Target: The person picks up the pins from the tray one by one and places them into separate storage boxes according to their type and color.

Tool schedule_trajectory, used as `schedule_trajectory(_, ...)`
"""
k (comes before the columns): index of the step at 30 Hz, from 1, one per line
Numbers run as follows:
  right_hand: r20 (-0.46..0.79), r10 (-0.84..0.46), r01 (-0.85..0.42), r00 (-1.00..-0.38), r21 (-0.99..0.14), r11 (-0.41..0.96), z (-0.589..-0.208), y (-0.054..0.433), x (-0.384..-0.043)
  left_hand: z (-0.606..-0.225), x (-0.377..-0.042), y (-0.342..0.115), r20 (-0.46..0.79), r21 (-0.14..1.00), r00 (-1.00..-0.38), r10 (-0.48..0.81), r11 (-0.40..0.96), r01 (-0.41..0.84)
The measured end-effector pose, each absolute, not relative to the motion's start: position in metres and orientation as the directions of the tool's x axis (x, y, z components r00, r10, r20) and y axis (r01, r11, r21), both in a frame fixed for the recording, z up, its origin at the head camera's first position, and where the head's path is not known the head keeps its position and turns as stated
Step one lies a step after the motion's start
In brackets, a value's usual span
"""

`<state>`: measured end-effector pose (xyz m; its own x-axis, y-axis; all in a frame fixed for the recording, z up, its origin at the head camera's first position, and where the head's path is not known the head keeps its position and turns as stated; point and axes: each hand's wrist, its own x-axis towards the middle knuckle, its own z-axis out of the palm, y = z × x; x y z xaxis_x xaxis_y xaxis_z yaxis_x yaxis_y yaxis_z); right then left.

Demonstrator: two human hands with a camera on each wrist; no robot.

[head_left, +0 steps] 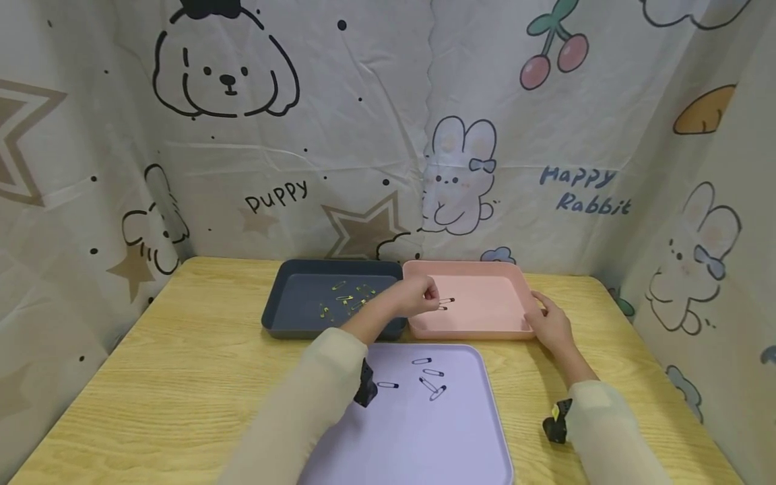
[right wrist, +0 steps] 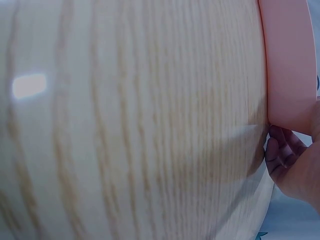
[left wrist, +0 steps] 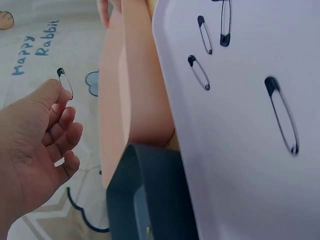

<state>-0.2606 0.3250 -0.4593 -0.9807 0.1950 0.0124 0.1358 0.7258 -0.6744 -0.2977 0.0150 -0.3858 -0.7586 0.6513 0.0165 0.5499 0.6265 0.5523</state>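
Observation:
Over the left part of the pink tray [head_left: 479, 323], my left hand [head_left: 418, 296] pinches a black-headed safety pin [left wrist: 66, 84] between thumb and forefinger. The other fingers are loosely bent in the left wrist view. A second dark-headed pin [head_left: 442, 308] shows just below it in the head view, over the tray. My right hand [head_left: 553, 327] holds the pink tray at its right side, with its fingers curled against the outer corner [right wrist: 285, 150]. Several black-headed safety pins [head_left: 433, 372] lie on the lilac tray [head_left: 424, 444] in front.
Left of the pink tray stands a dark blue tray [head_left: 291, 323] with several gold safety pins [head_left: 344, 298] in it. All three trays stand close together on a wood-grain table [head_left: 200, 364]. A printed curtain [head_left: 364, 135] hangs behind and at both sides.

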Motion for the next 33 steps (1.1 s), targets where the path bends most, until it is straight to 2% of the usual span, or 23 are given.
schedule_trajectory(5,0.017,0.193,0.132,-0.981,-0.669,0.731,-0.460,0.325,-0.261,-0.392,-0.302,0.023,0.011,0.550,-0.783,0.622,0.650,0.524)
schedule_trajectory(15,0.011,0.203,0.144,-0.979,-0.667,0.731,-0.460,0.326,-0.263,-0.387,-0.305,0.041,-0.014,0.574,-0.786,0.618,0.649,0.500)
schedule_trajectory(26,0.015,0.216,0.150,-0.976,-0.669,0.728,-0.459,0.324,-0.261,-0.395,-0.302,0.054,-0.041,0.606,-0.853,0.520,0.692,0.392)
schedule_trajectory(33,0.027,0.213,0.143,-0.977,-0.661,0.737,-0.458,0.325,-0.262,-0.400,-0.300,0.060,-0.058,0.598,-0.870,0.489,0.715,0.361)
